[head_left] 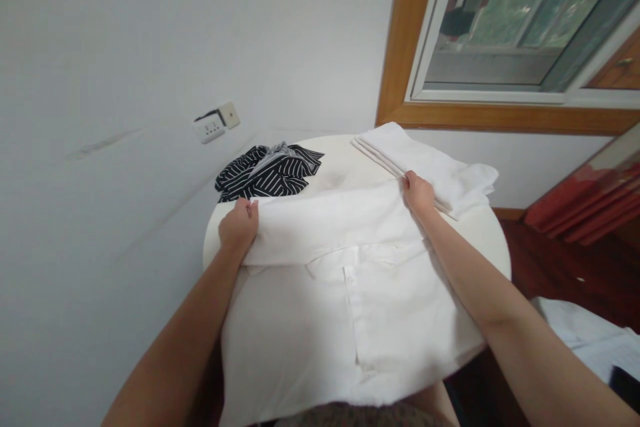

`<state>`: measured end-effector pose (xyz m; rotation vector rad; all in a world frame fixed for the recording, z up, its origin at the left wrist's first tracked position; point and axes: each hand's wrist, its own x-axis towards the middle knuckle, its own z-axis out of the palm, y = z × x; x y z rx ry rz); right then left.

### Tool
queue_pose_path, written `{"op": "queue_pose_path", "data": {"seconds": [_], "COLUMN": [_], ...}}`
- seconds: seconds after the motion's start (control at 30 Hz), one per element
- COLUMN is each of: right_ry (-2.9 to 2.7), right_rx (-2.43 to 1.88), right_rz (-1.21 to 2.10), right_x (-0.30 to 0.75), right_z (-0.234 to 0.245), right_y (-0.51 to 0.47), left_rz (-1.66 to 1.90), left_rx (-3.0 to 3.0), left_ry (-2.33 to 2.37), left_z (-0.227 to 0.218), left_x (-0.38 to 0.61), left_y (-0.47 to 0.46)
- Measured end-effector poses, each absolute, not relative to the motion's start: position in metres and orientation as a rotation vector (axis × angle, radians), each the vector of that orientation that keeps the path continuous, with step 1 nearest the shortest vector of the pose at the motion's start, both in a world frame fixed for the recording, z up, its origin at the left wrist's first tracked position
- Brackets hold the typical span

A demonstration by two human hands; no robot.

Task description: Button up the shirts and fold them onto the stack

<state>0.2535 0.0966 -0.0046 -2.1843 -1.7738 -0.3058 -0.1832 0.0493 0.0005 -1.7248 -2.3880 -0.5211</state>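
Observation:
A white shirt [350, 280] lies spread over a small round white table [480, 230], its collar and button placket facing up. The far part of the shirt is folded over toward me. My left hand [239, 225] is closed on the left end of that folded edge. My right hand [418, 192] pinches the right end of the same edge. Both forearms reach in from the bottom of the view.
A crumpled black-and-white striped garment [270, 172] lies at the table's far left. Folded white cloths [430, 170] sit at the far right. A wall socket [216, 123] is on the white wall; a wood-framed window [520, 33] is at upper right. Dark floor lies to the right.

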Motion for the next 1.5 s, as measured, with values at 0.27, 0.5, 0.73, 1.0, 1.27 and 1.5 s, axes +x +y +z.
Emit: {"op": "queue_pose_path", "data": {"seconds": [0.27,0.5,0.73,1.0,1.27,1.5], "right_ry": [-1.900,-1.963,-2.286,-1.840,-1.811,-1.785], "right_rx": [-2.202,-2.340,-2.413,-2.424,-2.195,-2.100], "right_rz": [-0.235,-0.100,0.031,-0.156,-0.514,-0.528], "right_x": [0.259,0.261,0.273,0.246,0.246,0.245], "right_z": [0.012,0.025,0.035,0.028,0.005,0.003], "right_y": [0.089,0.073,0.084,0.097,0.095,0.098], "left_rz": [-0.447,-0.430,-0.387,-0.404,-0.484,-0.495], "left_rx": [-1.729,-1.776,-1.843,-1.817,-1.715,-1.636], "left_ry": [-2.473,-2.457,-2.416,-2.406,-2.445,-2.366], "left_z": [0.004,0.003,0.002,-0.003,0.001,0.004], "left_x": [-0.180,-0.183,-0.187,-0.188,-0.184,-0.180], "left_y": [0.049,0.048,0.050,0.051,0.050,0.052]}}
